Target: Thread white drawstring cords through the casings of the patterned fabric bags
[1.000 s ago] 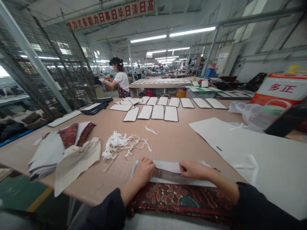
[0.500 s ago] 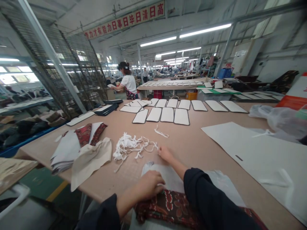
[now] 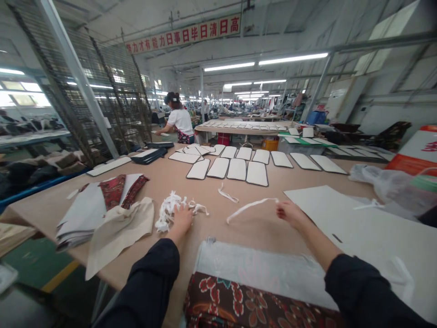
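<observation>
My left hand (image 3: 182, 217) rests on a heap of white fabric strips (image 3: 169, 211) on the brown table (image 3: 211, 218), fingers down on the pile. Pinched in my right hand (image 3: 288, 212) is one white strip (image 3: 251, 207), which it holds out to the right while the strip's far end trails left on the table. Near the table's front edge, between my arms, lies a dark red patterned fabric piece (image 3: 246, 300) with a white backing sheet (image 3: 259, 269) on top.
A stack of grey and red fabric pieces (image 3: 99, 205) with a cream cloth (image 3: 119, 232) lies at left. Rows of white black-edged panels (image 3: 235, 168) sit further back. A large white sheet (image 3: 368, 228) and plastic bag (image 3: 392, 184) are at right. A person (image 3: 177, 120) works beyond.
Both hands left the patterned piece. The left hand moved forward onto the strip heap; the right hand reached to the heap, then drew one strip out to the right.
</observation>
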